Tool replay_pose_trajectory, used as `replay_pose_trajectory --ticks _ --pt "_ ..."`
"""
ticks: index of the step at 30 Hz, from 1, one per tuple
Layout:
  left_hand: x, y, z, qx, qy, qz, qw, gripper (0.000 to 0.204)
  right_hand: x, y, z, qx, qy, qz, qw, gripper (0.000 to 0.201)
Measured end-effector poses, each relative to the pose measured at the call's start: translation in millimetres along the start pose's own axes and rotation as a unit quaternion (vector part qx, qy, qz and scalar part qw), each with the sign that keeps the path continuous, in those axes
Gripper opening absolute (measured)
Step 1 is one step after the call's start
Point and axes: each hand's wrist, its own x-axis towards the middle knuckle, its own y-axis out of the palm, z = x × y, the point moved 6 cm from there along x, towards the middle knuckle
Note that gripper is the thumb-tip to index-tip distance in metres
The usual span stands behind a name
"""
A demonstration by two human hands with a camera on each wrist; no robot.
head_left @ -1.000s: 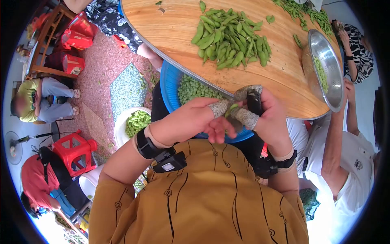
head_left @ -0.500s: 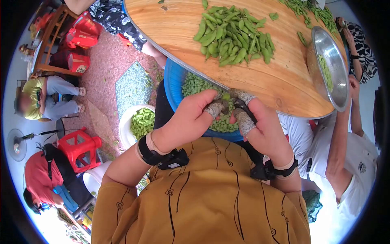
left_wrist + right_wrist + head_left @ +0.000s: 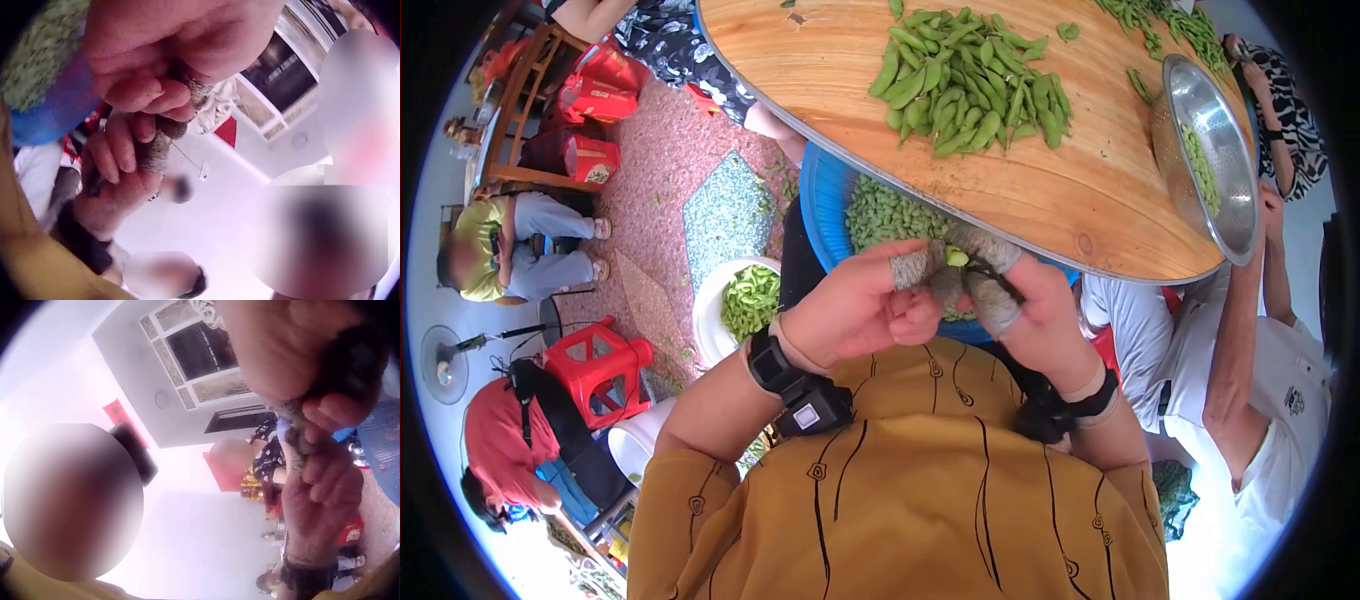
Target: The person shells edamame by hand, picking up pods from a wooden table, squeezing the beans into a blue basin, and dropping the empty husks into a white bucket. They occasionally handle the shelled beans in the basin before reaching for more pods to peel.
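Both hands meet above a blue basin (image 3: pixel 814 214) of shelled green soybeans (image 3: pixel 882 218), at the near edge of the wooden table. My left hand (image 3: pixel 850 305) has grey wrapping on its thumb and forefinger; their tips pinch a soybean pod (image 3: pixel 956 258). My right hand (image 3: pixel 1045 310), its thumb and forefinger wrapped too, touches the left fingertips. It grips a dark, handle-like object (image 3: pixel 356 359), mostly hidden by the palm; I cannot tell its kind. In the left wrist view the fingers of both hands are bunched together.
A heap of soybean pods (image 3: pixel 970 85) lies on the wooden table (image 3: pixel 830 60). At its right edge a metal colander (image 3: pixel 1235 190) holds shelled beans. A white bucket (image 3: pixel 708 310) of pods stands on the floor, near a red stool (image 3: pixel 590 365). Several people sit around.
The right hand's dark object was plainer in view earlier. Both hands shifted and turned, and the left fingers have come back to the right fingertips around the pod.
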Motion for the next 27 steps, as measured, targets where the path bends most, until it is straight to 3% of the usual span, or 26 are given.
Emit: replay_pose_trajectory --ticks 1,2,4,5,6,8,10,11,13,18,20,22,23,25,27 --pt "1 -5 3 -0.001 0.000 0.001 1.000 0.012 -5 4 19 -0.241 -0.214 -0.039 0.946 0.039" --pt "3 -16 7 -0.025 0.009 -0.045 0.999 0.013 -7 2 19 -0.242 -0.213 -0.038 0.946 0.039" --pt "4 -26 9 -0.050 0.019 -0.091 0.994 0.015 -10 3 8 -0.399 -0.141 0.028 0.906 0.038" --pt "4 -32 8 0.003 0.018 -0.140 0.990 0.015 -12 4 6 -0.399 -0.141 0.030 0.906 0.038" --pt "3 -38 6 0.057 0.015 -0.188 0.980 0.016 -13 2 -2 -0.375 -0.095 0.022 0.922 0.034" --pt "3 -39 4 0.063 0.011 -0.184 0.981 0.016 -14 0 -15 -0.352 -0.051 0.013 0.934 0.030" --pt "2 -38 3 0.067 0.007 -0.181 0.981 0.016 -13 -7 -26 -0.118 0.023 -0.045 0.992 0.019" --pt "1 -36 3 0.080 -0.001 -0.177 0.981 0.016 -12 -9 -20 -0.118 0.023 -0.045 0.992 0.019" --pt "-1 -31 3 0.094 -0.008 -0.172 0.981 0.017 -8 -4 -16 0.081 0.194 -0.013 0.978 0.014" --pt "-4 -26 8 0.020 -0.021 -0.059 0.998 0.017 -3 0 -12 0.126 0.196 0.026 0.972 0.012" --pt "-4 -28 10 0.036 -0.028 -0.078 0.996 0.017 -3 4 -16 0.121 0.202 0.044 0.971 0.013" --pt "-2 -32 12 0.051 -0.036 -0.098 0.993 0.017 -1 3 -19 0.002 0.067 0.011 0.998 0.017" --pt "-1 -34 13 0.095 -0.043 -0.114 0.988 0.017 -1 1 -18 0.001 0.067 0.012 0.998 0.017" --pt "1 -35 12 0.140 -0.050 -0.129 0.980 0.017 0 0 -4 -0.276 0.010 0.043 0.960 0.021" --pt "-2 -36 2 0.310 -0.032 -0.183 0.932 0.017 0 10 4 -0.352 -0.023 0.028 0.935 0.022"
